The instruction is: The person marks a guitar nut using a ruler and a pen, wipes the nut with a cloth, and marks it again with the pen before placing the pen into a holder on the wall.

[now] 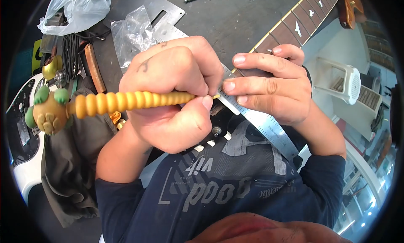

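My left hand point(172, 91) is closed in a pinch round a yellow ridged pen point(134, 103) with a round, green-footed figure on its end. The pen tip touches down beside the edge of a metal ruler point(229, 103). Opposite it, my right hand point(271, 85) lies with fingers stretched over the ruler and the near part of a guitar neck point(290, 30); its thumb is hidden. The dark fretboard has white bird-shaped inlays. A curved strip with scale marks point(273, 133) extends from under my right fingers toward my shirt.
Clear plastic packaging point(132, 35) and a metal plate point(166, 9) lie behind my left hand. Further left are a white plastic bag point(80, 9), black cables point(72, 54), dark cloth point(67, 171) and a white guitar body point(31, 169). A white stool point(351, 85) stands at right.
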`<state>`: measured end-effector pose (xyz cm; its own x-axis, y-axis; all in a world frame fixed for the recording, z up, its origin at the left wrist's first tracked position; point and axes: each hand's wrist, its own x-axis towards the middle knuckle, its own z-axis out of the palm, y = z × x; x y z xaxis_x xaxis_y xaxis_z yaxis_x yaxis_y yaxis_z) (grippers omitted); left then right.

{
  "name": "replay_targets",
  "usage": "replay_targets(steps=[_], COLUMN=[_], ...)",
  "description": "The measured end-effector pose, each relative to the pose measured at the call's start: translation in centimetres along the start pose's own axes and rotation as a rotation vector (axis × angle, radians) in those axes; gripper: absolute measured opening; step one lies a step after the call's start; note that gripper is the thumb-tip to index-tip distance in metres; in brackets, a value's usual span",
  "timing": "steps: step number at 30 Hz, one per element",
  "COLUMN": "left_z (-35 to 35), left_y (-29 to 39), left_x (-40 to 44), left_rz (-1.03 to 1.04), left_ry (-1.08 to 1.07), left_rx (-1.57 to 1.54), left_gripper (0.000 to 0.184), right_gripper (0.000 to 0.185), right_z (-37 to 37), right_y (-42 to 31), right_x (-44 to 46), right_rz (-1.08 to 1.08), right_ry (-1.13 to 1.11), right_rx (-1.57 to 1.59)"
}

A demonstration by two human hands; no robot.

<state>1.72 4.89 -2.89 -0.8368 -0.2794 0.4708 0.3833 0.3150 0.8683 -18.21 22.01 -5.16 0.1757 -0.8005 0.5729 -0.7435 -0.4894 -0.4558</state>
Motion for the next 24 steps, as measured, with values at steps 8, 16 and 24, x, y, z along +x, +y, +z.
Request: replay_targets(steps=[8, 16, 24], left_z=[0.04, 0.08, -0.07], left_y=[-0.09, -0.16, -0.27], left_x=[0.02, 0.0, -0.06], left_rz=[0.018, 0.022, 0.033], left_ry=[0.01, 0.012, 0.01], left_rx=[0.022, 0.026, 0.024], left_gripper=[0.016, 0.017, 0.016], right_gripper=[0.009, 0.008, 0.01], right_z=[0.41, 0.33, 0.53], right_y=[0.08, 0.09, 0.13], right_x=[0.35, 0.3, 0.33], right_rz=[-0.002, -0.001, -0.009], right_ry=[0.06, 0.052, 0.068], right_rx=[-0.024, -0.018, -0.022])
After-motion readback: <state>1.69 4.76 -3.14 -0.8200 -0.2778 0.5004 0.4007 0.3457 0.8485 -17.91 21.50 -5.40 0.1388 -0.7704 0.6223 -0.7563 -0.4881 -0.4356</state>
